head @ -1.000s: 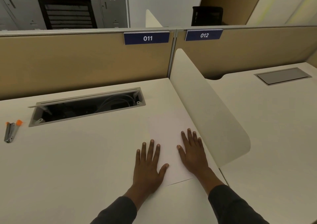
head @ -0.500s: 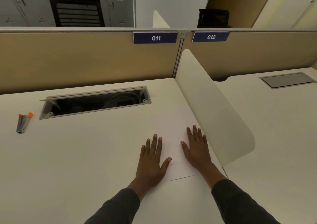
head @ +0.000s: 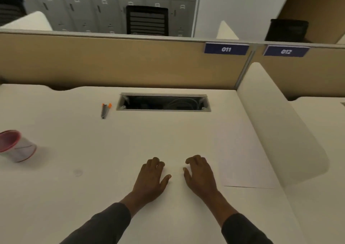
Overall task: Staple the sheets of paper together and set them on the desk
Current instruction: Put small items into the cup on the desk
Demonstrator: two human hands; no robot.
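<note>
White sheets of paper lie flat on the white desk, at its right side against the curved divider. My right hand hovers just left of the paper with curled fingers, holding nothing. My left hand is beside it over bare desk, fingers bent and thumb out, also holding nothing. A small grey stapler with orange ends lies far back on the desk, left of the cable slot and well out of reach of both hands.
An open cable slot is cut into the desk at the back. A clear tub with a red rim lies tipped at the far left. A tan partition closes the back and a white curved divider the right.
Both hands have lifted off the paper and shifted left with fingers curling. The view has swung left, bringing the stapler closer to centre and the red-rimmed tub into sight.
</note>
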